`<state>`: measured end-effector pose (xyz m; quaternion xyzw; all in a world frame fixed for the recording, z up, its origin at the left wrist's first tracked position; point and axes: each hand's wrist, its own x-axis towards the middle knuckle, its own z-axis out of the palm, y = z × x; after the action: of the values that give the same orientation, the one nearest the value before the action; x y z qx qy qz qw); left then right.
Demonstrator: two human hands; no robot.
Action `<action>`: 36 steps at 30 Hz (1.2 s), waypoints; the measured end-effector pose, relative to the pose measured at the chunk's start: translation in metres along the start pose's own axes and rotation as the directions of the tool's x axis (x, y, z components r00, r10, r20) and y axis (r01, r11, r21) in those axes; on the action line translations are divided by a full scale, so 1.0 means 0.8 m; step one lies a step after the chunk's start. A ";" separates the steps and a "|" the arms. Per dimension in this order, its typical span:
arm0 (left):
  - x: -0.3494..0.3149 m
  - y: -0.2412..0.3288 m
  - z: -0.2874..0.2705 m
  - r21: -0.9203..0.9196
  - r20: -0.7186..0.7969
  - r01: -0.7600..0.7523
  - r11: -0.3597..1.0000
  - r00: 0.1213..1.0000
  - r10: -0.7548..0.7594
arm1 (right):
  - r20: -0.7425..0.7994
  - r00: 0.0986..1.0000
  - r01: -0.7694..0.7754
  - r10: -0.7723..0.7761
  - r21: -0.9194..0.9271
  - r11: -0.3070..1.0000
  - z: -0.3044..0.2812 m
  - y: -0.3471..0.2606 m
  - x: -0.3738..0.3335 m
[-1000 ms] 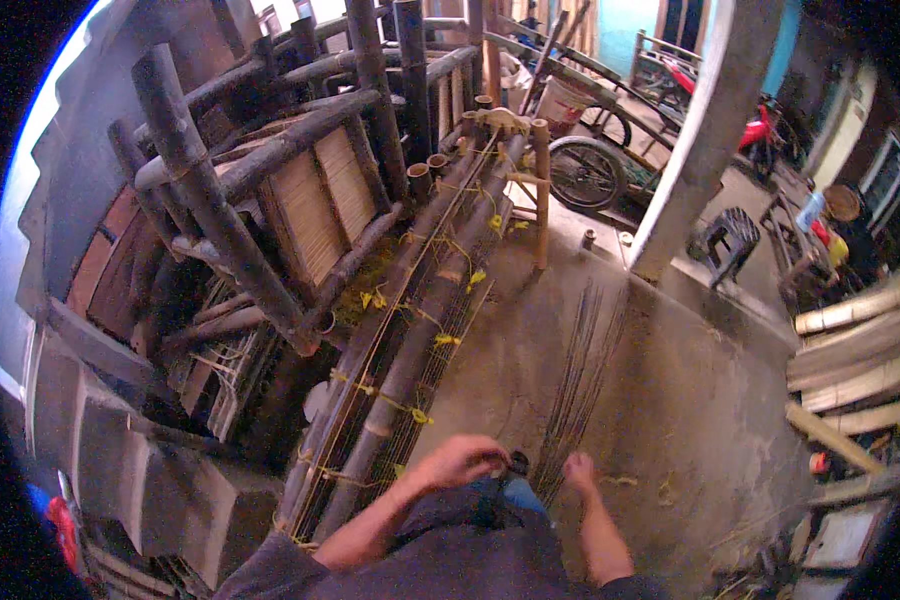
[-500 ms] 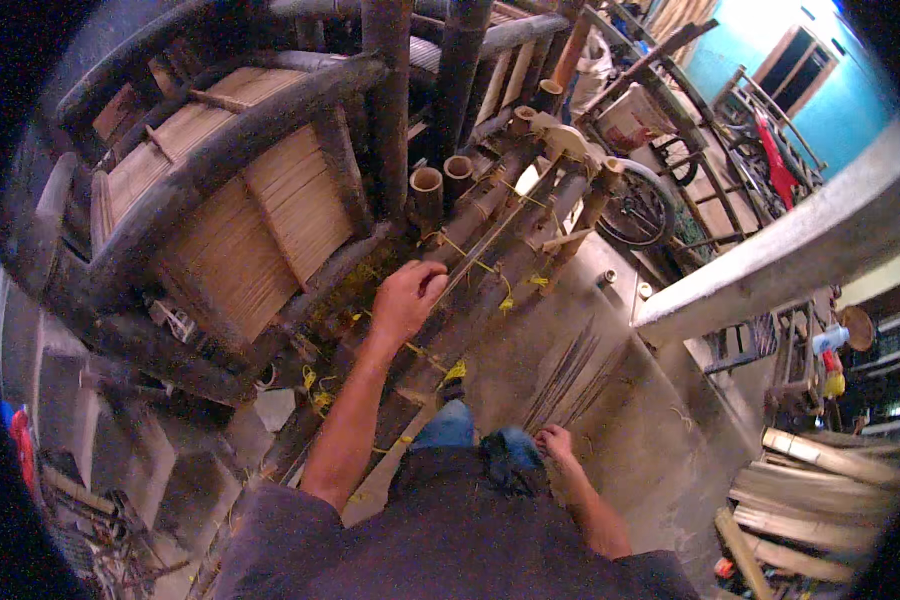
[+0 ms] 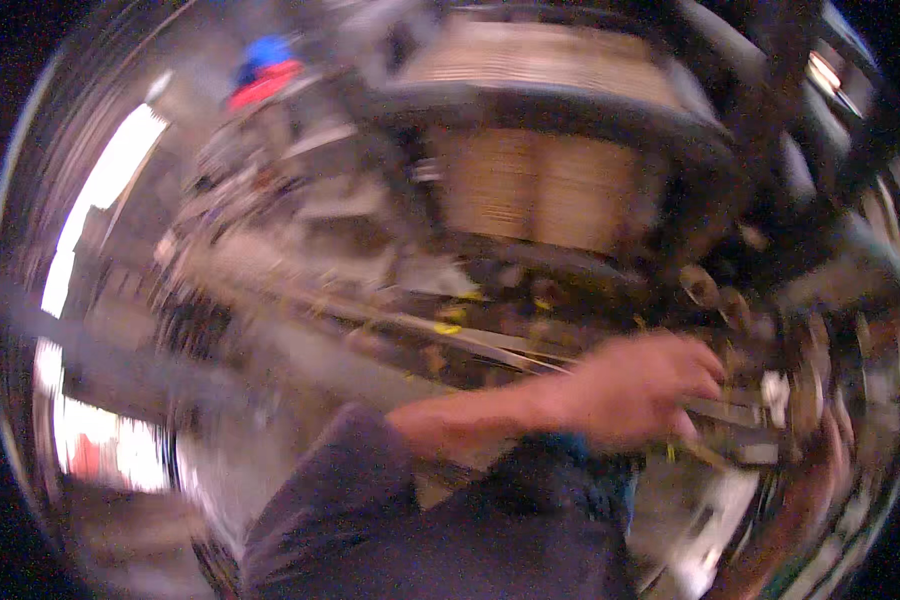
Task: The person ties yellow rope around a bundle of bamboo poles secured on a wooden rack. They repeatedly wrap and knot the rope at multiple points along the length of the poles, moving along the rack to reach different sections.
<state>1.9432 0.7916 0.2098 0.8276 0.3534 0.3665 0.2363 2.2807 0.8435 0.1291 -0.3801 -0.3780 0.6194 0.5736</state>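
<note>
Yellow-tied bamboo poles (image 3: 490, 346) slant down rightward to the left hand (image 3: 648, 390), nearer than the right hand (image 3: 832, 445); blurred, neither hand's grip can be told.

Near one o'clock, tan slatted panels (image 3: 490, 185) show fine line stripes against a near-black rail (image 3: 590, 105). Bright yellow ties (image 3: 448, 328) fleck the centre. Toward eleven, a blurred object (image 3: 267, 72) is blue over red. The person's shirt (image 3: 510, 540), at six, is dark purplish grey.

pass: above bamboo poles (image 3: 480, 348) | blocks: slatted panel (image 3: 535, 190) beyond, dark post (image 3: 770, 90) right
</note>
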 end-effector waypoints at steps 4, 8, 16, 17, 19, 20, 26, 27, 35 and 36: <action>0.015 0.138 0.003 -0.067 -0.075 -0.192 0.979 0.979 0.187 | -0.044 0.999 0.031 -0.031 0.015 0.999 -0.072 -0.012 -0.009; -0.025 0.147 0.043 0.046 -0.163 0.030 0.999 0.986 -0.022 | -0.042 0.999 0.031 -0.033 -0.048 0.998 -0.102 -0.050 -0.035; -0.001 -0.029 0.148 0.114 -0.077 0.637 0.762 0.771 -0.633 | 0.101 0.974 0.066 -0.201 0.726 0.685 0.040 -0.049 0.010; -0.010 -0.044 0.153 -0.098 0.046 0.704 0.704 0.710 -0.703 | 0.216 0.958 0.008 -0.189 0.637 0.770 0.046 -0.056 0.003; -0.023 -0.055 0.140 -0.160 0.137 0.675 0.720 0.738 -0.661 | 0.220 0.926 0.223 -0.307 0.338 0.914 0.090 -0.052 -0.011; -0.030 -0.066 0.131 -0.150 0.185 0.656 0.740 0.754 -0.631 | 0.205 0.951 0.155 -0.233 0.335 0.929 0.107 -0.053 -0.006; 0.010 -0.079 0.144 0.188 -0.037 0.703 0.686 0.703 -0.710 | -0.140 0.971 0.174 -0.193 -0.141 0.975 0.112 0.064 0.033; 0.012 -0.084 0.154 0.189 -0.021 0.691 0.697 0.713 -0.701 | -0.189 0.968 0.105 -0.163 -0.283 0.953 0.124 0.087 0.022; -0.004 -0.127 0.187 0.002 0.164 0.624 0.781 0.770 -0.616 | -0.170 0.984 0.050 0.050 0.536 0.843 -0.023 0.110 0.085; 0.001 -0.133 0.197 0.030 0.182 0.617 0.786 0.770 -0.612 | -0.275 0.951 -0.016 0.141 0.411 0.912 -0.048 0.128 0.084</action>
<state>2.0217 0.8393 0.0428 0.6928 0.5755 0.1977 0.3870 2.2686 0.9058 0.0176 -0.3579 -0.1350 0.6422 0.6643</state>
